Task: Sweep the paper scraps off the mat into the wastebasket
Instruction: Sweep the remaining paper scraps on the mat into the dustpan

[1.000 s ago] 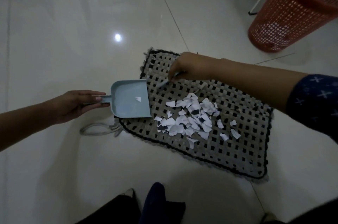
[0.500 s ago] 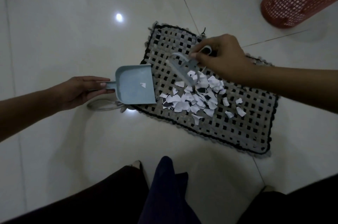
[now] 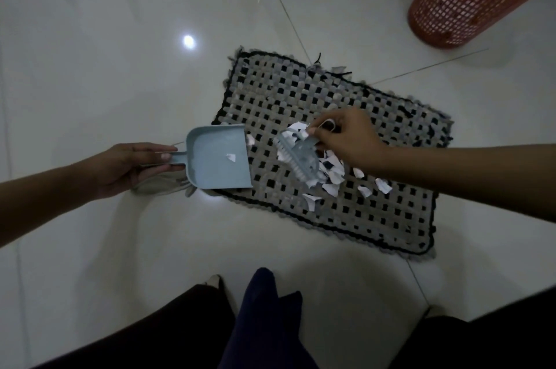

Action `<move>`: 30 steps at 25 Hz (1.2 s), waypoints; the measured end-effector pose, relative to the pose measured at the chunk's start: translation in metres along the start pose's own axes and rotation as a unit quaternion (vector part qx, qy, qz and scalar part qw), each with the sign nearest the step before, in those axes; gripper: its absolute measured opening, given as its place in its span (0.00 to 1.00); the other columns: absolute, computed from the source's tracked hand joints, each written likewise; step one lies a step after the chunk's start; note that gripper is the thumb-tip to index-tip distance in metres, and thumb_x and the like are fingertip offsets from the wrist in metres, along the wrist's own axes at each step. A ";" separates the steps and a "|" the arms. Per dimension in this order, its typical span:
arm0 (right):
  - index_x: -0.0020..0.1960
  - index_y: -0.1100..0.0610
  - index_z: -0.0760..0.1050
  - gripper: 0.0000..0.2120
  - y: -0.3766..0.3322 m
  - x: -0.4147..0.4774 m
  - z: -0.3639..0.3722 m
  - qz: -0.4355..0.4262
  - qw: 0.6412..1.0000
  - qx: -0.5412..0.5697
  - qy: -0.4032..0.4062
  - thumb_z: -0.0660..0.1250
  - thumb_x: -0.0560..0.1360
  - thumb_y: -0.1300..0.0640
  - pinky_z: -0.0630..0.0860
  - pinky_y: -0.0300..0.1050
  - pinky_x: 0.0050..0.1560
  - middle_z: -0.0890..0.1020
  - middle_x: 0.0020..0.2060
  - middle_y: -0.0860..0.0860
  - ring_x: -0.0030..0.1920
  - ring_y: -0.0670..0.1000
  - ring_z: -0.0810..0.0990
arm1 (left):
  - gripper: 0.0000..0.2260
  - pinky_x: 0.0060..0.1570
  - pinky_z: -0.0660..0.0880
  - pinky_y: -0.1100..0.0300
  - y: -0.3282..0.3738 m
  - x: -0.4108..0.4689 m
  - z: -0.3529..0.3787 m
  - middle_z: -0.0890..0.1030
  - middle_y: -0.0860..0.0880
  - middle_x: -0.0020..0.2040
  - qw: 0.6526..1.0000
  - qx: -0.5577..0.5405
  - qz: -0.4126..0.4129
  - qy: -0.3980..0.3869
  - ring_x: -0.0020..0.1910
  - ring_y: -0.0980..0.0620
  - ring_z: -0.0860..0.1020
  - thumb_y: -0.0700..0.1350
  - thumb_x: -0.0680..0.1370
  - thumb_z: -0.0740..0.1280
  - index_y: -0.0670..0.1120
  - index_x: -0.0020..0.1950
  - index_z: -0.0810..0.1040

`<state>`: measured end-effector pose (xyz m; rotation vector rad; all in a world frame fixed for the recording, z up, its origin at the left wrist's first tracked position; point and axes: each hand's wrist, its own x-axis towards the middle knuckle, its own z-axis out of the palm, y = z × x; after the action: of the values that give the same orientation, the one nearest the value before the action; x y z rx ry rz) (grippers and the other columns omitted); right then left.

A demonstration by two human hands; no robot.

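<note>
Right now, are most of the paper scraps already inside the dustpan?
No: one scrap lies in the dustpan, while the other scraps lie on the mat.

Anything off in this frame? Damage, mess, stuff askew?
Torn paper scraps litter the mat, expected for the task; only one scrap sits in the dustpan. The mat's far edge is frayed, with loose threads sticking out. It lies askew to the floor's tile lines.
</note>
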<state>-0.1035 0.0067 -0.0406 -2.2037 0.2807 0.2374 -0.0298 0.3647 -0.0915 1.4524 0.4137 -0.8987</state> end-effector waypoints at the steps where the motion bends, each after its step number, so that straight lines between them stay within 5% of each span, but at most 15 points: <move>1: 0.47 0.62 0.82 0.05 0.000 0.004 -0.009 0.006 1.000 -0.005 0.017 0.68 0.75 0.61 0.84 0.52 0.42 0.85 0.43 0.61 0.40 0.56 0.84 | 0.16 0.43 0.79 0.66 0.001 0.001 0.003 0.86 0.44 0.43 1.000 -0.003 0.001 -0.003 0.42 0.51 0.84 0.31 0.75 0.60 0.42 0.39 0.86; 5: 0.47 0.66 0.80 0.06 -0.012 0.006 -0.045 0.004 0.998 0.057 0.004 0.68 0.74 0.63 0.82 0.35 0.36 0.84 0.43 0.62 0.40 0.51 0.85 | 0.16 0.40 0.79 0.68 0.004 0.003 0.015 0.86 0.44 0.43 1.000 -0.005 0.003 -0.014 0.43 0.51 0.84 0.31 0.75 0.60 0.42 0.39 0.86; 10: 0.47 0.64 0.81 0.06 0.000 -0.032 -0.027 -0.033 0.984 -0.012 -0.173 0.69 0.74 0.62 0.83 0.41 0.40 0.85 0.41 0.57 0.38 0.50 0.85 | 0.17 0.38 0.78 0.68 -0.001 0.003 0.028 0.86 0.44 0.43 1.000 0.006 -0.005 -0.016 0.42 0.50 0.84 0.31 0.76 0.59 0.42 0.39 0.86; 13: 0.46 0.61 0.83 0.05 0.016 -0.040 -0.021 -0.070 0.975 -0.078 -0.197 0.69 0.74 0.61 0.82 0.40 0.36 0.86 0.38 0.52 0.35 0.48 0.84 | 0.15 0.41 0.79 0.67 -0.004 0.003 0.037 0.86 0.45 0.44 1.000 0.010 -0.007 -0.027 0.44 0.51 0.84 0.31 0.75 0.61 0.42 0.41 0.86; 15: 0.47 0.60 0.82 0.05 0.021 -0.030 -0.032 -0.070 0.979 -0.092 -0.167 0.69 0.74 0.60 0.80 0.38 0.32 0.85 0.37 0.50 0.33 0.47 0.83 | 0.15 0.42 0.79 0.67 -0.007 0.004 0.044 0.86 0.45 0.45 1.000 0.005 -0.008 -0.030 0.44 0.51 0.84 0.31 0.75 0.61 0.43 0.41 0.86; 18: 0.48 0.61 0.82 0.06 0.024 -0.013 -0.052 -0.061 0.988 -0.107 -0.094 0.68 0.74 0.60 0.83 0.44 0.40 0.86 0.44 0.55 0.38 0.52 0.84 | 0.16 0.39 0.79 0.67 -0.008 0.004 0.060 0.86 0.45 0.43 0.999 -0.012 -0.005 -0.029 0.41 0.52 0.84 0.31 0.76 0.60 0.43 0.39 0.86; 22: 0.48 0.63 0.82 0.06 0.023 -0.008 -0.075 -0.045 0.996 -0.065 -0.043 0.69 0.74 0.61 0.83 0.38 0.38 0.84 0.44 0.56 0.40 0.49 0.84 | 0.16 0.36 0.78 0.69 -0.005 0.005 0.080 0.86 0.46 0.42 0.999 -0.030 0.004 -0.035 0.41 0.53 0.84 0.31 0.76 0.60 0.43 0.38 0.86; 26: 0.46 0.66 0.81 0.06 0.040 -0.022 -0.105 0.012 0.995 -0.004 0.097 0.69 0.74 0.62 0.84 0.47 0.41 0.84 0.41 0.61 0.39 0.54 0.86 | 0.17 0.36 0.77 0.70 -0.003 0.009 0.091 0.86 0.47 0.42 0.999 -0.033 0.015 -0.022 0.41 0.54 0.84 0.31 0.76 0.61 0.44 0.37 0.86; 30: 0.46 0.63 0.82 0.06 0.074 -0.066 -0.106 0.049 0.962 -0.162 0.215 0.66 0.75 0.64 0.80 0.43 0.33 0.84 0.36 0.61 0.30 0.51 0.81 | 0.16 0.37 0.78 0.69 -0.008 0.015 0.098 0.86 0.49 0.40 0.999 -0.033 0.027 -0.009 0.40 0.53 0.84 0.31 0.75 0.62 0.43 0.36 0.86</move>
<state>-0.1804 -0.1141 -0.0158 -2.5572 0.6282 -0.1605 -0.0524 0.2677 -0.0953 1.3874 0.3859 -0.8475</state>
